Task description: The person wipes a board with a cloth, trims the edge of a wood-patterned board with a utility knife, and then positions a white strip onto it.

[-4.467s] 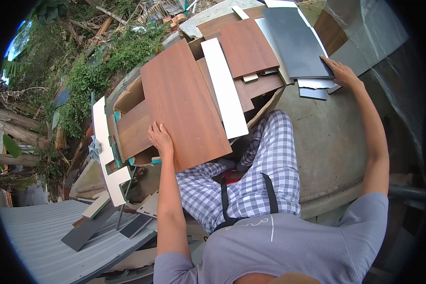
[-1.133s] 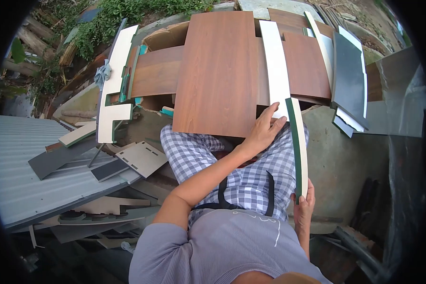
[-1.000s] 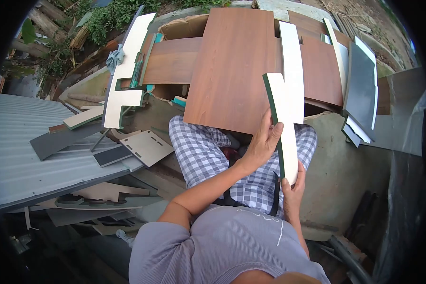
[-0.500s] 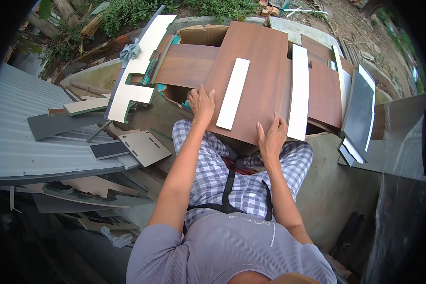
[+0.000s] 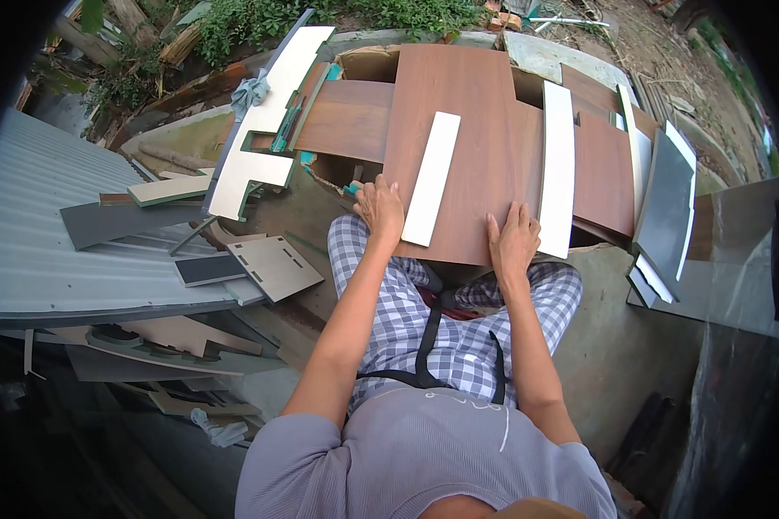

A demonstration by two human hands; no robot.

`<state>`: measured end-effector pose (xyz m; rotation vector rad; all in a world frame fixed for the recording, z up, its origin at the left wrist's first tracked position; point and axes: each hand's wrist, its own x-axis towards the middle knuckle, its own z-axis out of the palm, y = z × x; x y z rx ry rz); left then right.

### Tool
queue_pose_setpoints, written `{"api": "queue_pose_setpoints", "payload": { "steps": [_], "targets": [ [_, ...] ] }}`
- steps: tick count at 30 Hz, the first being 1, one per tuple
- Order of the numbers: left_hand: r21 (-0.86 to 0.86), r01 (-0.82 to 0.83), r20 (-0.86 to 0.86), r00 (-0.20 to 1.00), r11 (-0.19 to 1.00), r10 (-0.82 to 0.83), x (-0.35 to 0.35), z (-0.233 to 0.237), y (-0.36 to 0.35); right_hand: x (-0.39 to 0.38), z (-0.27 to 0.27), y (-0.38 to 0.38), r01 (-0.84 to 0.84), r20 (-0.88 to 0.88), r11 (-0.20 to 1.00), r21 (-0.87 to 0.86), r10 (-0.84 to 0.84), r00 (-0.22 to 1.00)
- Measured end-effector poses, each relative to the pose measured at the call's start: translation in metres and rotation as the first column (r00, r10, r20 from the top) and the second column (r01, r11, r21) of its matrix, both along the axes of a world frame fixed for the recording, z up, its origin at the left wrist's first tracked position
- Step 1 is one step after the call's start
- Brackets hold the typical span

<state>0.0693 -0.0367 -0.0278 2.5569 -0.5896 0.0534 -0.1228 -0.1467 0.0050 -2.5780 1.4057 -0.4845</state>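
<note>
A large brown wood-grain board (image 5: 480, 147) lies in front of me across other brown panels, its near end above my lap. On top of it rests a narrow white strip (image 5: 431, 177), slanted. My left hand (image 5: 379, 210) grips the board's left edge near the close corner, fingers bent. At the right edge my right hand (image 5: 514, 238) holds the board, its fingertips on the rim and its thumb on the board's face. Beside that hand stretches a longer white strip (image 5: 557, 173). Part of each hand's grip is hidden.
A white cut-out panel (image 5: 264, 143) with a grey-blue cloth (image 5: 250, 93) lies left of an open cardboard box (image 5: 368, 65). Board offcuts (image 5: 277, 266) are scattered by a corrugated metal sheet (image 5: 52, 233). Dark panels (image 5: 664, 203) lean at the right.
The brown board has turned so its length points more directly away from me, its near end shifting right. Both hands moved with it, and the white strip on top turned slightly too.
</note>
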Motion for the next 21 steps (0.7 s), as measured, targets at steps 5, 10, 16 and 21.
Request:
{"api": "queue_pose_setpoints", "payload": {
  "steps": [5, 10, 16, 21],
  "targets": [
    [-0.013, -0.021, 0.005, 1.000, 1.000, 0.021, -0.013, -0.001, 0.004, 0.007, -0.003, -0.016, -0.014, -0.001, 1.000, -0.024, 0.014, 1.000],
    [-0.062, -0.005, -0.077, 0.997, 0.998, 0.000, -0.025, 0.007, 0.008, 0.005, 0.002, -0.024, -0.058, -0.030, 0.994, -0.091, 0.055, 0.998],
    [-0.204, 0.160, -0.143, 0.971, 0.966, -0.191, -0.056, 0.029, -0.008, 0.046, 0.022, 0.033, -0.191, 0.211, 0.961, 0.201, 0.148, 0.966],
    [-0.185, 0.232, -0.117, 0.960, 0.955, -0.256, -0.059, 0.021, -0.025, 0.063, -0.006, 0.033, -0.204, 0.097, 0.975, 0.091, 0.195, 0.976]
  ]
}}
